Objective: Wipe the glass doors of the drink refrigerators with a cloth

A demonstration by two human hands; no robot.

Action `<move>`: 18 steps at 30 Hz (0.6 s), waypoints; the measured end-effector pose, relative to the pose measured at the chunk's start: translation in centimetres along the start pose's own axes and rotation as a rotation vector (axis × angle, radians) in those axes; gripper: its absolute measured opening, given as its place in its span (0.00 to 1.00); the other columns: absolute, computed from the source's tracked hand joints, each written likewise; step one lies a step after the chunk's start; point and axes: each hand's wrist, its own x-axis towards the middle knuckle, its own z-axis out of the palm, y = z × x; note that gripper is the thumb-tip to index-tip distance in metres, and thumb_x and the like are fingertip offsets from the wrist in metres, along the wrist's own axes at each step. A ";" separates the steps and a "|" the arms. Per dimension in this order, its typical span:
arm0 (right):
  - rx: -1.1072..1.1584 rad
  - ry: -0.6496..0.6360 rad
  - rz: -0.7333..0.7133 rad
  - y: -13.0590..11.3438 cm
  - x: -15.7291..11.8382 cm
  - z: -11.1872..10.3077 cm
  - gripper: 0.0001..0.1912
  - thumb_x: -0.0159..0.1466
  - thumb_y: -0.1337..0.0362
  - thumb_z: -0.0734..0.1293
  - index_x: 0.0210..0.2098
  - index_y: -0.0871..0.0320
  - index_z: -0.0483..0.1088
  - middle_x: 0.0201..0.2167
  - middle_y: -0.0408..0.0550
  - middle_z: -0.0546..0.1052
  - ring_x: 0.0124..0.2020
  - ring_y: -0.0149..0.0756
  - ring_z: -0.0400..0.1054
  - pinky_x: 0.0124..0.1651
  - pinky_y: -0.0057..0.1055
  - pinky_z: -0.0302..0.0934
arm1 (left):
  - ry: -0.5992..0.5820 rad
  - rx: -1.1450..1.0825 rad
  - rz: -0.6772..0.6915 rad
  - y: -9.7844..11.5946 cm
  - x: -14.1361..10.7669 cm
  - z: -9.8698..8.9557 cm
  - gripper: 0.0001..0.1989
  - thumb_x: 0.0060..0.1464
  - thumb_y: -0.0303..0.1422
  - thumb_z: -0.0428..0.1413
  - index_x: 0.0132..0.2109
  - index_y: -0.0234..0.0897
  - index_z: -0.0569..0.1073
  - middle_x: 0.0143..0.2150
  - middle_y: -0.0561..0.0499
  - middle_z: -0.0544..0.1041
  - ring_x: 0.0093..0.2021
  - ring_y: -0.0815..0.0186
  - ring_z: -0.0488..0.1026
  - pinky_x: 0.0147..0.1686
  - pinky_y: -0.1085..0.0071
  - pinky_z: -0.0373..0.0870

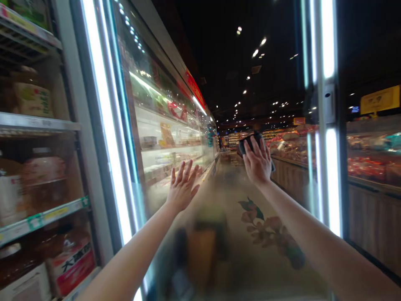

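Note:
A glass cooler door (219, 259) with lit edge strips stands in front of me, and the store aisle shows through it. My left hand (184, 186) faces the pane with its fingers spread and holds nothing; it looks flat against the glass. Higher and to the right, my right hand (258, 161) presses a dark cloth-like pad (247, 144) against the pane. The fingers lie over the pad and hide much of it, so its exact kind is unclear. A faded flower decal (266, 228) shows below my right hand.
Shelves at the left hold bottled drinks (42, 173) behind price strips (46, 215). The door's bright left light strip (108, 125) and right frame with a lock (328, 102) flank my arms. Beyond the glass are a lit refrigerated case (169, 133) and produce displays (294, 142).

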 end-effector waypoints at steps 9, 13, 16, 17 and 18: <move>0.084 -0.112 -0.467 0.0 -3.6 -1.0 0.27 0.71 0.64 0.62 0.69 0.45 0.60 0.69 0.43 0.64 0.73 0.45 0.51 0.73 0.49 0.47 | -0.048 0.023 -0.013 0.0 -0.2 0.7 0.36 0.66 0.41 0.50 0.75 0.44 0.46 0.77 0.46 0.43 0.77 0.50 0.35 0.72 0.41 0.35; 0.072 0.059 -0.120 -3.6 -0.8 0.8 0.27 0.71 0.63 0.61 0.69 0.50 0.61 0.71 0.48 0.61 0.74 0.53 0.47 0.70 0.55 0.51 | -0.037 0.060 0.005 0.0 -0.7 0.6 0.39 0.66 0.41 0.50 0.76 0.42 0.40 0.78 0.46 0.43 0.77 0.52 0.35 0.73 0.44 0.36; 0.094 0.005 -0.213 -7.6 -1.4 1.8 0.29 0.71 0.64 0.62 0.70 0.50 0.59 0.72 0.48 0.59 0.74 0.54 0.46 0.70 0.56 0.49 | -0.017 0.091 0.010 -0.7 -1.9 0.3 0.40 0.67 0.40 0.49 0.76 0.38 0.37 0.77 0.45 0.44 0.77 0.54 0.35 0.74 0.48 0.38; 0.110 -0.041 -0.330 -8.1 -2.2 1.8 0.30 0.70 0.64 0.62 0.70 0.49 0.58 0.72 0.47 0.59 0.74 0.52 0.47 0.71 0.54 0.48 | -0.012 0.103 0.004 -1.2 -2.5 0.1 0.40 0.67 0.40 0.49 0.76 0.38 0.37 0.77 0.45 0.44 0.77 0.54 0.35 0.74 0.48 0.38; 0.129 -0.087 -0.458 -8.0 -3.1 1.6 0.30 0.70 0.65 0.63 0.71 0.47 0.57 0.71 0.45 0.60 0.73 0.50 0.48 0.72 0.52 0.48 | -0.009 0.116 -0.004 -1.7 -3.1 -0.1 0.40 0.67 0.40 0.49 0.76 0.38 0.37 0.77 0.45 0.44 0.77 0.54 0.35 0.74 0.48 0.38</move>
